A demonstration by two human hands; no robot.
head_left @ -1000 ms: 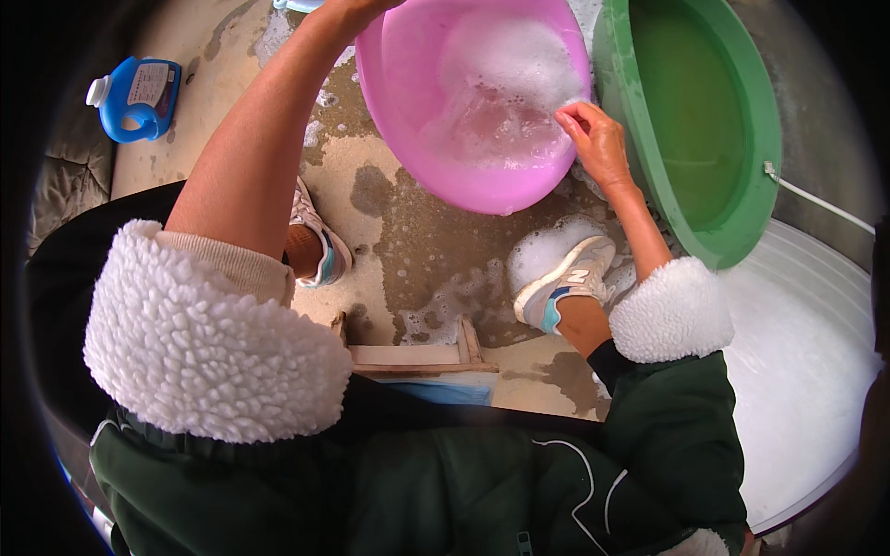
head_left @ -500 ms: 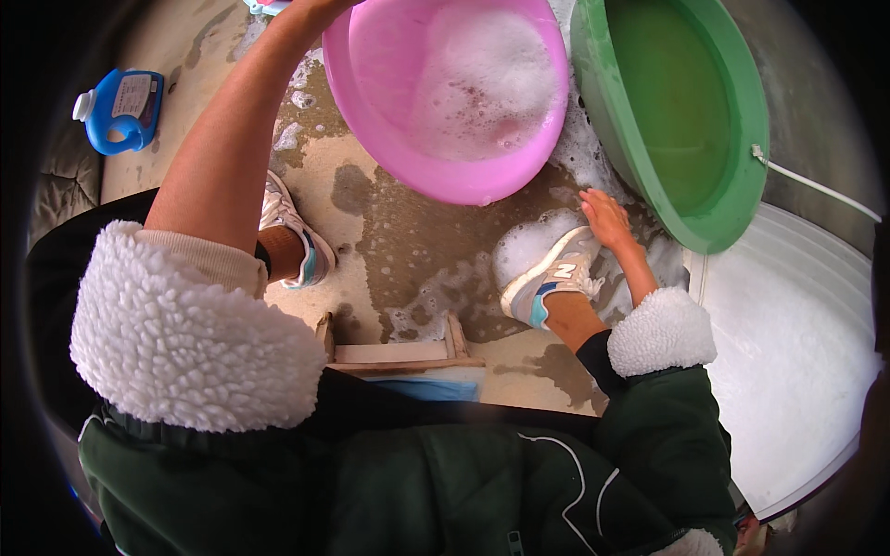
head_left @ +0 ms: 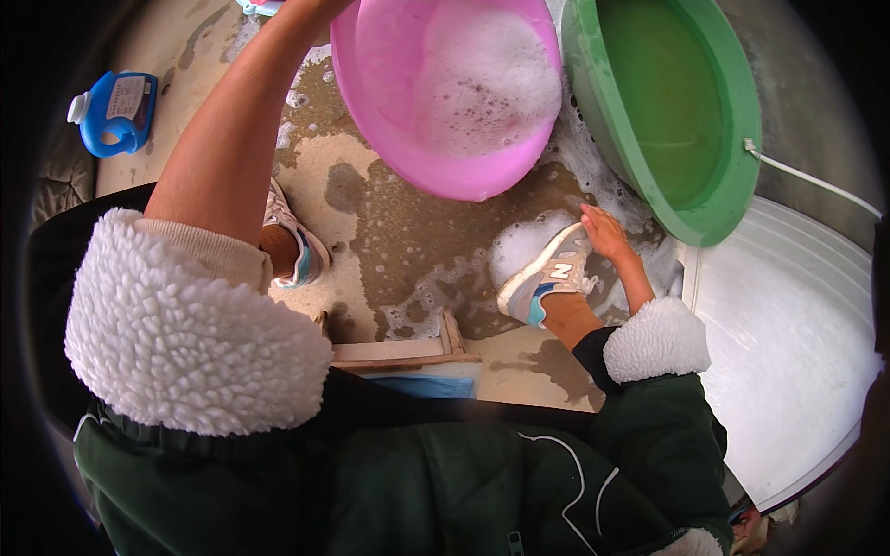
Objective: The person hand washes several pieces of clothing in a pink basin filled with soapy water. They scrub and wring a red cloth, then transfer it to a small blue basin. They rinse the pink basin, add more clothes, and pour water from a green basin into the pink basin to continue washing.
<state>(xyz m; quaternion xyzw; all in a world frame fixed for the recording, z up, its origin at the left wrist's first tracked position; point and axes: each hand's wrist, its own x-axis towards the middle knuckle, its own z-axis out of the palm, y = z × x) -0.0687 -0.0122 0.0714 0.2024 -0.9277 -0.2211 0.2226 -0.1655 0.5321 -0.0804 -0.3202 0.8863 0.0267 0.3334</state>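
Note:
A pink basin (head_left: 482, 181) with white suds inside stands ahead of me. My left arm reaches up to its far left side. Only the wrist end of my left hand (head_left: 320, 7) shows at the top edge; the fingers are out of sight. Low by the toe of my right shoe (head_left: 556, 271), my right hand (head_left: 606, 233) has its fingers stretched out, with nothing visible in it. Its fingertips are close to the shoe toe; I cannot tell whether they touch. White foam (head_left: 527, 246) lies on the floor beside that shoe.
A tilted green tub (head_left: 681, 218) holds murky liquid at the right, with a white cord (head_left: 816, 178) at its rim. Below it is a large white panel (head_left: 788, 361). A blue jug (head_left: 119, 113) lies at the left. A low wooden stool (head_left: 399, 349) is near me; the floor is wet.
My right hand has come down closer to the shoe toe. The pink basin has shifted slightly and its suds lie a little differently. The whole view has moved a little.

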